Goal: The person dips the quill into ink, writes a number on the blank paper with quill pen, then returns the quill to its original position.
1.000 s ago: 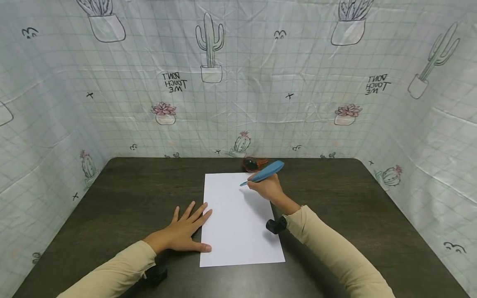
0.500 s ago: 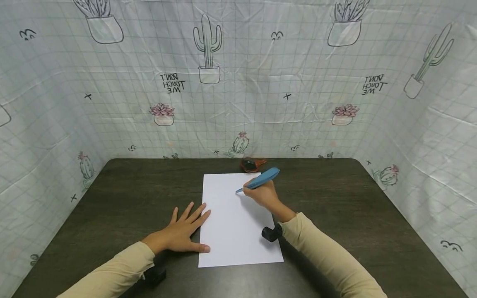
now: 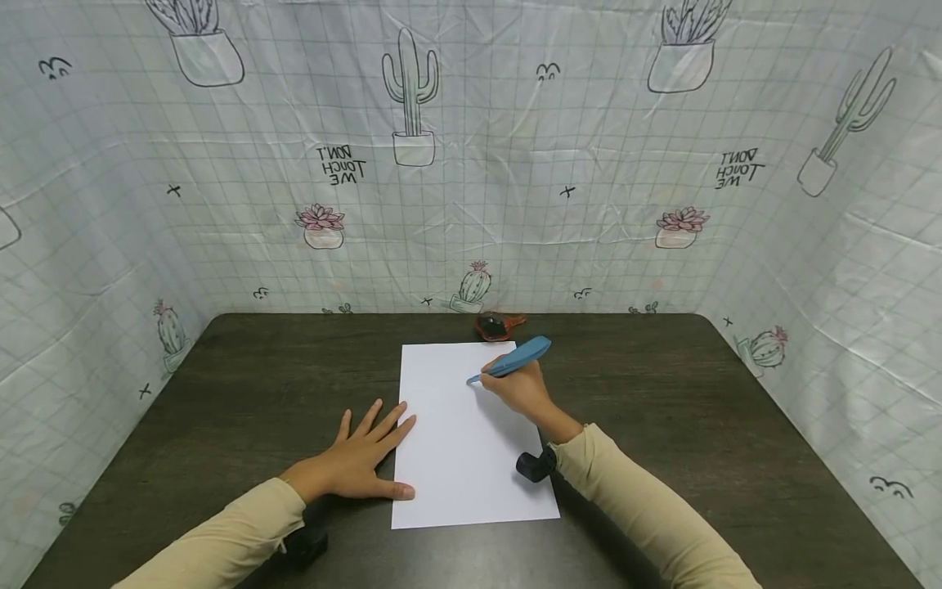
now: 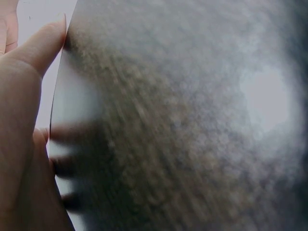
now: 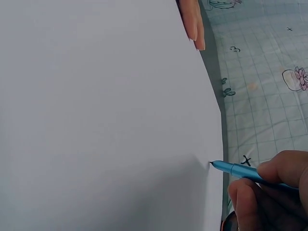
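Note:
A blank white sheet of paper (image 3: pixel 456 458) lies on the dark table. My left hand (image 3: pixel 361 462) lies flat with spread fingers, its thumb and some fingertips on the sheet's left edge. In the left wrist view, the thumb (image 4: pixel 41 45) overlaps the paper's edge. My right hand (image 3: pixel 521 388) pinches a blue pen (image 3: pixel 518 357) that has a broad feather-shaped upper end. The pen leans to the right, its dark tip right at the paper near the far end in the right wrist view, where the thumb (image 5: pixel 284 166) presses on the barrel.
Just beyond the sheet's far edge sits a small dark thing with an orange-red edge (image 3: pixel 495 325). The dark wooden table (image 3: pixel 257 384) extends to both sides. A white grid-patterned curtain (image 3: pixel 515 204) with cactus drawings hangs around it. Black wrist cameras sit at both sleeves.
My right hand has moved the pen slightly left and nearer to me over the paper, then nearly stopped. My left hand stays put on the sheet's edge.

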Demonstrator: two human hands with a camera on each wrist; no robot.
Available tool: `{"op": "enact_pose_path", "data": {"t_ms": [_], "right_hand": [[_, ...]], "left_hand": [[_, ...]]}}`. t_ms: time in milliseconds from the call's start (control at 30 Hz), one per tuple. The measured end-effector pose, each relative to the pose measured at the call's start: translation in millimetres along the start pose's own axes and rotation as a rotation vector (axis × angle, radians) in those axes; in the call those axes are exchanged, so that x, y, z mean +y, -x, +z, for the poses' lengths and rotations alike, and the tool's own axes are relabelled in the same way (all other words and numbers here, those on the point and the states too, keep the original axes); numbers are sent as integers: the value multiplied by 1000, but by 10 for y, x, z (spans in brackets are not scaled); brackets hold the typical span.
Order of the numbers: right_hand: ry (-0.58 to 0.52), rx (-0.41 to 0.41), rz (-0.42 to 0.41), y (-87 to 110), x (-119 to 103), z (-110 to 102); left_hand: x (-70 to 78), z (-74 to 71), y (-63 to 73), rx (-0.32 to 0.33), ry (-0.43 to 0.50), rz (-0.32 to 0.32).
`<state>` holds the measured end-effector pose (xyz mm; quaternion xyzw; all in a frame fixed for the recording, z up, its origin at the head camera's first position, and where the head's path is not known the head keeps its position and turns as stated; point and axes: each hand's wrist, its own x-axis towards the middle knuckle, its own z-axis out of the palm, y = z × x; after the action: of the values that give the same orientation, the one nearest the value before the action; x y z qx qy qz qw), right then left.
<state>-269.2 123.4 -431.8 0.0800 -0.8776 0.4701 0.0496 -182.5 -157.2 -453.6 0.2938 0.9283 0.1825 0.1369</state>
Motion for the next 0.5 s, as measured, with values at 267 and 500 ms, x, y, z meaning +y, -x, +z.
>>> {"op": "enact_pose_path", "data": {"t_ms": [267, 500], "right_hand": [[4, 2, 6, 7, -2, 11], [3, 10, 19, 16, 6, 20]], "left_hand": [[0, -3, 3, 2, -2, 4], [-7, 13, -1, 8, -8, 7]]}}
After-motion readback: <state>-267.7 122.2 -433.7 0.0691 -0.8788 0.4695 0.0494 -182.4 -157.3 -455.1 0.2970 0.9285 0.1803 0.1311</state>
